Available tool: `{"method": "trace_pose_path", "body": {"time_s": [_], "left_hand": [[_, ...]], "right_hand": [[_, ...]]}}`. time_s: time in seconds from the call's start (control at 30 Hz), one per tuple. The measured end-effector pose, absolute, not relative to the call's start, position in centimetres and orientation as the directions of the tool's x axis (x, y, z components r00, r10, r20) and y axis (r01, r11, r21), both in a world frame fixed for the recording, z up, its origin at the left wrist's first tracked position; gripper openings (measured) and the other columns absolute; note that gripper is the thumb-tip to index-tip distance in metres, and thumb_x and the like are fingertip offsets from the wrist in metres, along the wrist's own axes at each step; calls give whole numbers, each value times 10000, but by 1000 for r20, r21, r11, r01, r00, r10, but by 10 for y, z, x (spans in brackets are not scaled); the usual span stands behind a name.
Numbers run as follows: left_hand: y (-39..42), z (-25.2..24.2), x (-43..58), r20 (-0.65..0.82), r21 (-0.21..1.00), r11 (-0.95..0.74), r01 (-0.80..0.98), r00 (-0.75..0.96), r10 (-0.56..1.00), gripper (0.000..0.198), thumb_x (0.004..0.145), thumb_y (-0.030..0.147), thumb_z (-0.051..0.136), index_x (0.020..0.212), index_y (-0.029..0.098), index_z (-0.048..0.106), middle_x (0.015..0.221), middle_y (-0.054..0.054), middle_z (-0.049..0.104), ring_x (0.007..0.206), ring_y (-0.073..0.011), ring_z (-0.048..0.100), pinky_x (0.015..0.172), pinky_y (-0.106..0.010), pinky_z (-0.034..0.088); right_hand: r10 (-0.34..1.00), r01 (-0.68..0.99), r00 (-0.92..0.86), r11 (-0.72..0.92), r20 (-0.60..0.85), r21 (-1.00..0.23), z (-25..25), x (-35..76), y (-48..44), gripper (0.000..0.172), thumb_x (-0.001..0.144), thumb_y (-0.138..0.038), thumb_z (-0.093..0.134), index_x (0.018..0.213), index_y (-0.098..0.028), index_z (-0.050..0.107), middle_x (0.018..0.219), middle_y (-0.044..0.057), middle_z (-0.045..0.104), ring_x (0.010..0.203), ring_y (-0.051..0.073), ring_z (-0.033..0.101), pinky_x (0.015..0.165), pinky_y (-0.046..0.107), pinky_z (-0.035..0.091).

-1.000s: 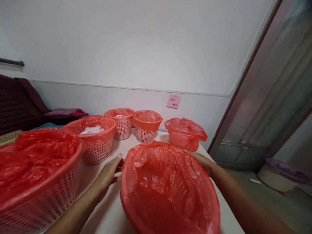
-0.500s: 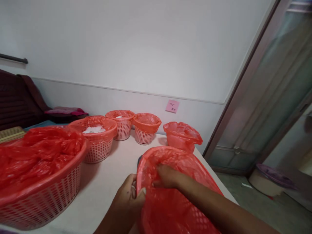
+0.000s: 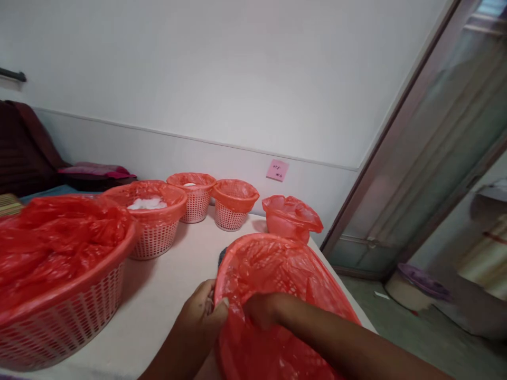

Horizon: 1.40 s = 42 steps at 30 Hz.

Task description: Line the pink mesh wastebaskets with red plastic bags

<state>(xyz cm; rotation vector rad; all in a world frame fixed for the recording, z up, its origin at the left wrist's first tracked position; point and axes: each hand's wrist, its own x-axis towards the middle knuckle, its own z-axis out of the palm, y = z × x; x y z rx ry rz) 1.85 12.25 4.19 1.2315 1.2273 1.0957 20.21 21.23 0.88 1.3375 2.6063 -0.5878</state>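
A large basket lined with a red plastic bag point(image 3: 285, 274) sits in front of me on the white table point(image 3: 174, 295). My left hand point(image 3: 200, 316) is closed on the basket's near left rim, thumb over the bag's edge. My right hand point(image 3: 263, 310) reaches inside the basket with its fingers closed, pinching the red liner close to that rim.
A big red-lined basket point(image 3: 59, 295) stands at the left. Behind it are a medium basket point(image 3: 152, 227) holding white stuff, two small baskets point(image 3: 233, 206) and a loose red-lined one point(image 3: 291, 219). A pink note point(image 3: 276, 170) sticks on the wall. The table edge and a sliding door point(image 3: 415, 174) are at the right.
Both hands moved from the basket's far sides to its near left rim. My right hand went inside and slid toward me along the liner; the view shifted a little.
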Motion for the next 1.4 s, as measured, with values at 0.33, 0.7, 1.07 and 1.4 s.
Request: {"method": "trace_pose_path", "body": {"time_s": [0.33,0.7,1.07,1.4], "left_hand": [[108,36,12,25,959,-46,281,78,997,328,851,419,471,1096,231,580,1136,-74,658,972,-265,590,875,-368,467],[105,19,-3,32,975,-48,218,77,997,431,907,502,417,1196,208,542,1165,-50,643,977,-236,583,821,-305,463],[114,14,-15,57,985,-62,161,34,998,426,845,474,540,1179,212,584,1240,-45,642,1135,-261,559,947,-290,451],[114,16,-8,56,992,-47,113,-81,995,411,765,543,645,1065,265,679,1049,-3,741,1030,-252,634,806,-234,528]], "right_hand": [[861,910,-399,415,-317,-18,54,265,217,248,627,-149,707,873,-162,738,932,136,745,901,316,692,796,391,519],[904,742,-197,391,380,-545,119,308,163,220,875,-328,411,828,-207,589,719,-3,590,661,150,536,644,278,402],[998,353,63,-48,-28,-934,65,349,171,452,741,-641,537,633,-213,442,553,-68,396,502,90,310,505,253,217],[985,240,159,31,71,-970,66,344,159,462,790,-654,503,685,-204,496,578,-54,438,523,109,373,507,256,273]]}}
